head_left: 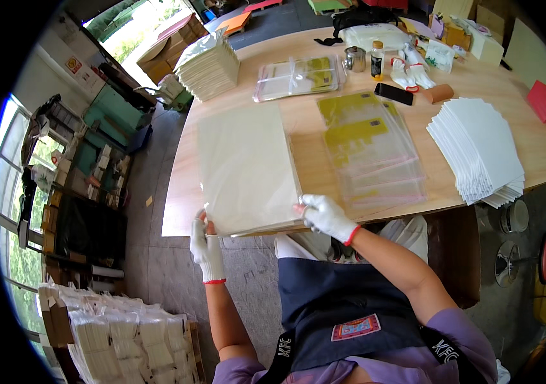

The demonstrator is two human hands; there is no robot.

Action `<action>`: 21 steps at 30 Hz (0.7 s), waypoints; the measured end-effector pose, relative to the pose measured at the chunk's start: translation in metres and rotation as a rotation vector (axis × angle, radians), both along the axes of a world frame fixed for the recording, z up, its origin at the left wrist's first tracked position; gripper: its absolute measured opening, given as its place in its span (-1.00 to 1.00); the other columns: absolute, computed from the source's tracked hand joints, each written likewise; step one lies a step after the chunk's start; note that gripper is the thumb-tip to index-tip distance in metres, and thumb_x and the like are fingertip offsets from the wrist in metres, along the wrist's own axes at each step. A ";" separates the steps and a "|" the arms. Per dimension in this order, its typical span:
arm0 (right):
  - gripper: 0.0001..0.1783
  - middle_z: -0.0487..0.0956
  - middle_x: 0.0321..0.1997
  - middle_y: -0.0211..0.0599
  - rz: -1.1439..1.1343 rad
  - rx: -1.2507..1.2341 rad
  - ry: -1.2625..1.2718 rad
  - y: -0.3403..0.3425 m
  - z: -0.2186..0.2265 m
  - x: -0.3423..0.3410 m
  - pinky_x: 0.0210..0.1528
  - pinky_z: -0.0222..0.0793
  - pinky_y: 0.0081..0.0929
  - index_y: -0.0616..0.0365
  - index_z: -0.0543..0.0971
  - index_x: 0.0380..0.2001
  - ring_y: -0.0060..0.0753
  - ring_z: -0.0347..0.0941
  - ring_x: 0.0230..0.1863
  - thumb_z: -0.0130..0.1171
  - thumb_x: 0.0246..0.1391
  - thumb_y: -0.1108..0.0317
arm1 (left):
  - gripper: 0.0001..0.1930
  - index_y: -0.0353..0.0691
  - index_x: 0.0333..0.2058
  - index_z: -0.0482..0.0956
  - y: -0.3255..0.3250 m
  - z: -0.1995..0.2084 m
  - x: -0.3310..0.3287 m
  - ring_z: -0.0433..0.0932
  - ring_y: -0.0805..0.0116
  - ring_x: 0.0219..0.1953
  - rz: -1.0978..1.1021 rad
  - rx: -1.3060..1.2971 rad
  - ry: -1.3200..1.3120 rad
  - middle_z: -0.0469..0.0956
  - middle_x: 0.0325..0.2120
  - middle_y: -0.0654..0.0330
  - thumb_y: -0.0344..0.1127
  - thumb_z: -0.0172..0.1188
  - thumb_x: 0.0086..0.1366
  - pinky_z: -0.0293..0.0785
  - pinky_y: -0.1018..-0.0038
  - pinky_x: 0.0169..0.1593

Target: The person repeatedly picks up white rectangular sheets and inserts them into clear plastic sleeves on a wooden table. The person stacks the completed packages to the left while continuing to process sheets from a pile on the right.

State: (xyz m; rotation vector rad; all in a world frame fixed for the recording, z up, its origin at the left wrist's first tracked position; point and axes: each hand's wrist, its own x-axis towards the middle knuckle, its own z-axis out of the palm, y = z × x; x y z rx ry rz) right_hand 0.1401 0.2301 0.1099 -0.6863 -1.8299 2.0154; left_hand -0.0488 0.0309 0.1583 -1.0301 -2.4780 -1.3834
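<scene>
A stack of large off-white sheets in clear plastic (247, 163) lies at the table's near left edge. My left hand (207, 249), in a white knitted glove with a red cuff and bare fingertips, is closed on its near left corner. At the near right corner, my right hand (327, 217), gloved the same way, pinches the stack's side edge. Right of the stack, clear plastic bags with yellow-green print (369, 150) lie overlapping. A fanned pile of white sheets (478, 147) lies farther right.
At the back stand a tall stack of packed sheets (207, 64), a tied bundle of bags (298, 77), a metal mug (354, 59) and a bottle (377, 61). A phone (394, 94) and spare gloves (412, 75) lie nearby. Wrapped bundles (125, 336) are piled at lower left.
</scene>
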 end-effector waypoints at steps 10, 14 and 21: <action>-0.87 0.51 -0.45 -0.40 -0.219 -0.049 -0.147 0.051 0.014 0.162 -0.57 0.30 -0.65 0.14 0.43 -0.30 -0.66 0.37 -0.55 -0.01 0.10 0.35 | -0.53 -0.37 0.17 0.18 -0.030 -0.106 0.014 0.18 0.14 0.22 0.191 0.385 -0.325 0.18 0.19 -0.05 -0.33 -0.14 0.31 0.08 0.30 0.26; -0.87 0.42 -0.66 -0.45 -1.109 0.193 -0.263 0.102 -0.002 0.309 -0.72 0.15 -0.62 0.10 0.47 -0.34 -0.63 0.22 -0.75 -0.03 0.10 0.34 | -0.60 -0.41 0.07 0.30 -0.051 -0.180 0.045 0.32 0.13 0.10 0.017 0.247 -0.246 0.33 0.06 -0.03 -0.51 -0.10 0.24 0.21 0.29 0.18; -0.71 0.44 -0.64 -0.48 -1.207 0.084 -0.331 0.161 0.023 0.396 -0.71 0.21 -0.64 0.14 0.50 -0.47 -0.66 0.28 -0.72 0.11 0.07 0.12 | -0.81 -0.35 -0.30 0.53 0.033 -0.136 0.132 0.42 -0.04 -0.02 -0.618 0.037 0.191 0.50 -0.17 -0.01 -0.59 0.06 0.06 0.30 0.22 0.08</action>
